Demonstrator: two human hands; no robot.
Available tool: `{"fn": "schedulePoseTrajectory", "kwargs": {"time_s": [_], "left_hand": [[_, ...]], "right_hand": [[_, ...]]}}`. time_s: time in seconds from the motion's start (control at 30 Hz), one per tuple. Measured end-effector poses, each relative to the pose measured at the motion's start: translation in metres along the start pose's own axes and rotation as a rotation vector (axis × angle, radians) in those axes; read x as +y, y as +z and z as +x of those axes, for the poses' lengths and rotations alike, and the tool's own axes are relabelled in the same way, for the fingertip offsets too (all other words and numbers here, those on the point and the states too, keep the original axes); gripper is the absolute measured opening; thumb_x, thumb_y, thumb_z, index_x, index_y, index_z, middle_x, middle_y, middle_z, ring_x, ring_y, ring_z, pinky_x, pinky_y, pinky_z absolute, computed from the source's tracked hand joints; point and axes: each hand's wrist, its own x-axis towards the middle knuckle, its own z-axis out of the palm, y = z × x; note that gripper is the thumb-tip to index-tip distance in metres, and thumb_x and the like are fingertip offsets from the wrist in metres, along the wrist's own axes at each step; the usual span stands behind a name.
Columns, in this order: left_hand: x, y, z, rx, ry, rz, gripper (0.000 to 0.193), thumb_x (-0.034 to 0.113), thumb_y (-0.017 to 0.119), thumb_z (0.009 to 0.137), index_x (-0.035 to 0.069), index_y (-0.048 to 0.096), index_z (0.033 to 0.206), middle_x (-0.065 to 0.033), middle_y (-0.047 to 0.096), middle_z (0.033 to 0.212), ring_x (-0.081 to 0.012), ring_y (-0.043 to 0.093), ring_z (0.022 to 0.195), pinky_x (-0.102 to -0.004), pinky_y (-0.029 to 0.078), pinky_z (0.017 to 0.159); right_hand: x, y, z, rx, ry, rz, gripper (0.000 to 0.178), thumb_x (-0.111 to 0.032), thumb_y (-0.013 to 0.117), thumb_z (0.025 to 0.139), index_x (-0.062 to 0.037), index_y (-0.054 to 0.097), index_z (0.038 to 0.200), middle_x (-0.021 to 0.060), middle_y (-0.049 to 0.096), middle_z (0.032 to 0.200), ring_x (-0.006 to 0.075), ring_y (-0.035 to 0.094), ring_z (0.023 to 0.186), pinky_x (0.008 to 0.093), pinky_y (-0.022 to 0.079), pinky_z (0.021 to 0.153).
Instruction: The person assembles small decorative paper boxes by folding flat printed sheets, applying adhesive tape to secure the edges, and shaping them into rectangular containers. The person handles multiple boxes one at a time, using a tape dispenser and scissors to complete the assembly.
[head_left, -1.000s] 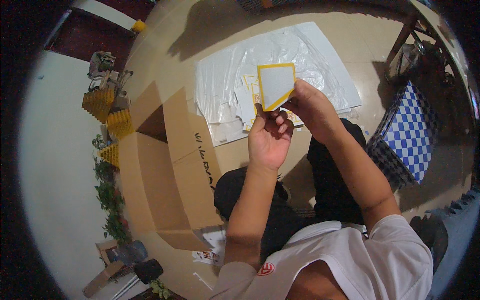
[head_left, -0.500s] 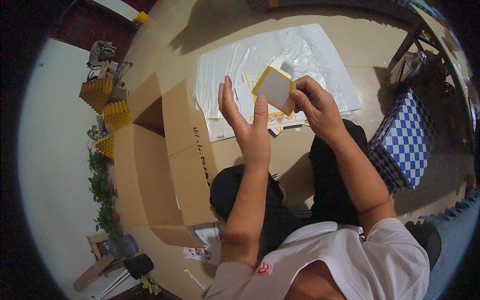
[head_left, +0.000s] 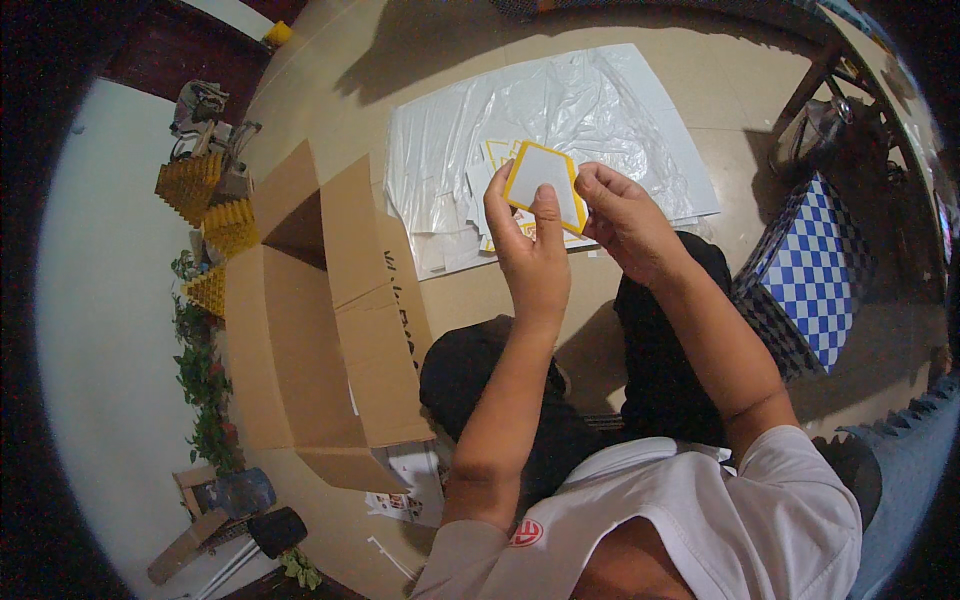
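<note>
Between my two hands is a small folded piece of card (head_left: 543, 171), whitish grey with a yellow border. My left hand (head_left: 530, 240) has its thumb pressed on the card's face and its fingers behind the left edge. At the right edge, my right hand (head_left: 630, 215) pinches the card with thumb and curled fingers. Beneath them lie several flat printed cards (head_left: 496, 153) with yellow outlines, partly hidden by the hands. They rest on a white plastic sheet (head_left: 440, 140) spread on the floor.
An open cardboard box (head_left: 375, 315) stands at my left. To the right is a blue-and-white checkered stack (head_left: 812, 270). Yellow stacked pieces (head_left: 188, 187) and green plants (head_left: 200, 350) line the left wall. A wooden table (head_left: 885, 110) rises at the far right.
My left hand has moved right and closed onto the card; before, its fingers were spread upright beside it. The card has turned a little and now lies flatter.
</note>
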Motion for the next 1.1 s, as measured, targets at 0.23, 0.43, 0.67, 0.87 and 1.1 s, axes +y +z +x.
{"fn": "schedulePoseTrajectory", "kwargs": {"time_s": [0.23, 0.43, 0.67, 0.87, 1.1], "left_hand": [[0.003, 0.003, -0.005, -0.025, 0.039, 0.032, 0.045, 0.019, 0.056, 0.095, -0.001, 0.039, 0.131, -0.0181, 0.049, 0.127, -0.0271, 0.048, 0.118, -0.0393, 0.037, 0.102], [0.021, -0.028, 0.018, -0.330, 0.177, 0.047, 0.051, 0.010, 0.070, 0.082, 0.004, 0.051, 0.129, -0.0136, 0.055, 0.125, -0.0242, 0.048, 0.123, -0.0378, 0.037, 0.104], [0.037, -0.041, 0.016, -0.475, 0.162, 0.174, 0.034, 0.008, 0.077, 0.073, 0.006, 0.065, 0.104, -0.0068, 0.063, 0.103, -0.0208, 0.058, 0.100, -0.0310, 0.043, 0.090], [0.032, -0.040, 0.016, -0.389, 0.209, 0.273, 0.028, 0.006, 0.078, 0.069, 0.004, 0.065, 0.095, -0.0055, 0.064, 0.092, -0.0192, 0.060, 0.091, -0.0304, 0.045, 0.082], [0.030, -0.035, 0.016, -0.301, 0.295, 0.375, 0.022, 0.010, 0.079, 0.068, 0.005, 0.064, 0.084, -0.0072, 0.063, 0.085, -0.0270, 0.058, 0.084, -0.0368, 0.046, 0.075]], "right_hand": [[0.001, 0.001, 0.001, -0.051, 0.084, 0.026, 0.042, -0.042, 0.050, 0.097, -0.0051, 0.055, 0.118, 0.0027, 0.063, 0.097, 0.0109, 0.060, 0.085, 0.0256, 0.048, 0.075], [-0.009, -0.016, -0.001, -0.215, 0.120, -0.217, 0.051, -0.043, 0.054, 0.094, -0.0008, 0.054, 0.124, 0.0067, 0.064, 0.104, 0.0163, 0.062, 0.091, 0.0280, 0.048, 0.081], [-0.009, -0.017, -0.004, -0.251, 0.187, -0.201, 0.042, -0.038, 0.056, 0.094, -0.0028, 0.060, 0.116, 0.0053, 0.066, 0.096, 0.0127, 0.063, 0.083, 0.0267, 0.049, 0.073], [-0.013, -0.017, -0.003, -0.255, 0.115, -0.365, 0.035, -0.036, 0.055, 0.095, -0.0041, 0.064, 0.107, 0.0021, 0.065, 0.091, 0.0091, 0.059, 0.080, 0.0246, 0.047, 0.071], [-0.005, -0.017, -0.003, -0.168, -0.176, -0.441, 0.023, -0.024, 0.062, 0.092, -0.0036, 0.063, 0.101, -0.0010, 0.061, 0.088, 0.0064, 0.055, 0.084, 0.0243, 0.045, 0.074]]}}
